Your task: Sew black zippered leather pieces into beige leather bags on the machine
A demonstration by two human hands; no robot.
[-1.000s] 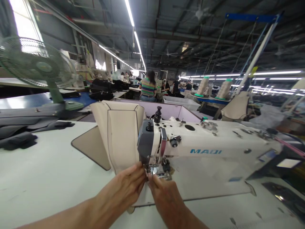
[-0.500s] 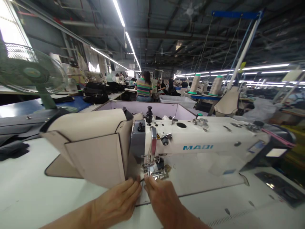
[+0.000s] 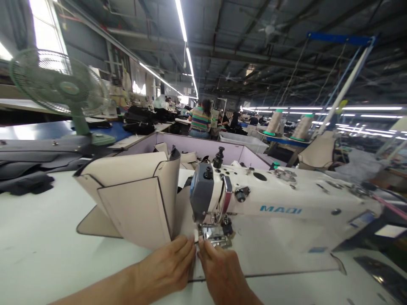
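A big cream piece (image 3: 136, 212) with dark edges stands bent on the white table (image 3: 47, 250), to the left of the sewing machine (image 3: 270, 199). The left hand (image 3: 170, 262) has a tight grip on its edge near the metal foot (image 3: 213, 233). The right hand (image 3: 222, 269) is just beside it — its grip is squeezed on the same edge, though the fingertips are partly hidden. A flat cream part lies under the machine's arm, toward the table's right side.

Past the table's far edge is a big pale purple box (image 3: 219, 148). It has cream bits (image 3: 189, 158) in it — they are near its left end. A whitish tub (image 3: 243, 140) is behind the box, and I cannot tell what is inside. Black pieces (image 3: 25, 169) lie in a pile at the table's far left corner, near a green fan (image 3: 68, 87).
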